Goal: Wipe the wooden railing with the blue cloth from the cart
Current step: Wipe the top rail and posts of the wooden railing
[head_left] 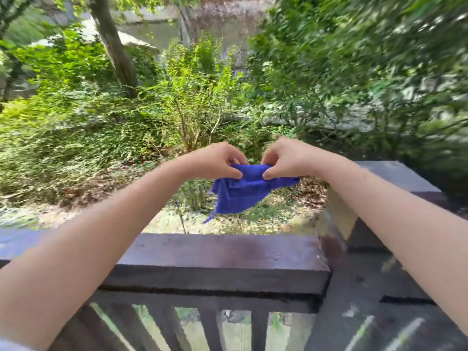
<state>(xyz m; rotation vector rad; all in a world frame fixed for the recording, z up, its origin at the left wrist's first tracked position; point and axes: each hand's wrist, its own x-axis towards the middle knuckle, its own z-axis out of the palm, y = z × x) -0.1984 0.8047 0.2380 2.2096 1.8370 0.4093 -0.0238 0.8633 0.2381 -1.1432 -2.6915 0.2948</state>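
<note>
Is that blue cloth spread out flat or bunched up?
Bunched up: the blue cloth hangs crumpled, pinched along its top edge between left hand and right hand.

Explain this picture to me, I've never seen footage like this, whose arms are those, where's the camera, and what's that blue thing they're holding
There is no machine here. The picture comes from a wide-angle camera worn on a person's head, looking forward and down, so the two bare arms reaching in from the bottom corners are that person's own. The wide lens bends the edges, and the trees look blurred.

The left hand and the right hand are held out past the rail, each pinching the top edge of a small crumpled blue cloth with its fingers. The cloth hangs in the air and does not touch anything else.

Below the hands runs a dark brown wooden railing with upright slats under it and a thick post with a flat grey cap to the right. Nothing lies on the rail top. Beyond it are green bushes and leaf-strewn ground.
</note>
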